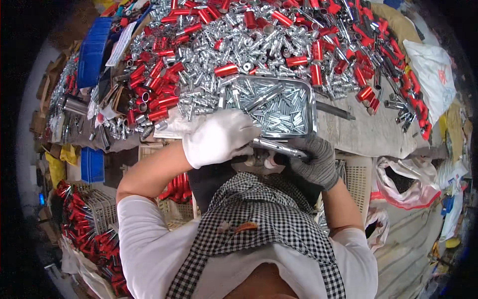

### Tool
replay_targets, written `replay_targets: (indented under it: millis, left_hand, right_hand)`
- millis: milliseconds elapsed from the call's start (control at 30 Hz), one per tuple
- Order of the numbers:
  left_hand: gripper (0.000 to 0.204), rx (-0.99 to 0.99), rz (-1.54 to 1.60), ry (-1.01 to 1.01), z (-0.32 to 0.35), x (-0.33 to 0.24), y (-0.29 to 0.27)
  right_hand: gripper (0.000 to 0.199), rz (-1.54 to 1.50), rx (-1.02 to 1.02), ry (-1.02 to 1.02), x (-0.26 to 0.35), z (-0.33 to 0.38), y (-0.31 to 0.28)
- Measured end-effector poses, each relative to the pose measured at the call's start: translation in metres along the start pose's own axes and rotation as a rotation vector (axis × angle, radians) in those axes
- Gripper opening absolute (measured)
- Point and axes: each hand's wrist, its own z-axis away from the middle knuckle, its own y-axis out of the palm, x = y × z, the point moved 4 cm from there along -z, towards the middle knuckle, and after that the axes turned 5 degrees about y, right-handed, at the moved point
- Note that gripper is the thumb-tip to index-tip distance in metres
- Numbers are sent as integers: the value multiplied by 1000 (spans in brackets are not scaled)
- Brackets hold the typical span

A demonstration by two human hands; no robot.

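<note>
Right at the counter's near edge, the left hand [219, 137] in its white glove is curled down over one end of a long silver metal tool [276, 147], while the right hand [314, 160] in grey knit has its grip closed round the other end, bracing it level. Just beyond sits the steel tray [311, 107] of small silver pins, within easy reach. Farther back, red-and-silver parts [259, 45] are heaped across the counter.
</note>
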Motion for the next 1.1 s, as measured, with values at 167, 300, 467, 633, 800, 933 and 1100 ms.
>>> replay_targets:
  millis: [167, 300, 467, 633, 800, 933, 1100]
  left_hand:
    - [23, 45, -217, 65, -24, -22, 0]
    - [16, 8, -25, 75, -41, -31, 26]
    - [21, 44, 18, 111, -55, -22, 47]
    - [50, -286, -60, 88, -63, -9, 21]
    - [62, -63, -50, -521, -48, 47, 22]
    - [36, 34, -79, -572, -41, 75, 59]
    - [19, -383, 96, -459, -32, 73, 24]
  right_hand:
    - [30, 108, 21, -25, 10, 4, -4]
    - [41, 79, 81, 76, 12, -1, 6]
    - [76, -284, 40, 191, -6, 0, 13]
    - [46, -78, 57, 271, -26, 5, 2]
    - [38, -354, -89, 511, -52, 15, -28]
    - [37, -397, -152, 471, -65, 24, -27]
    - [37, -431, -165, 436, -52, 29, -28]
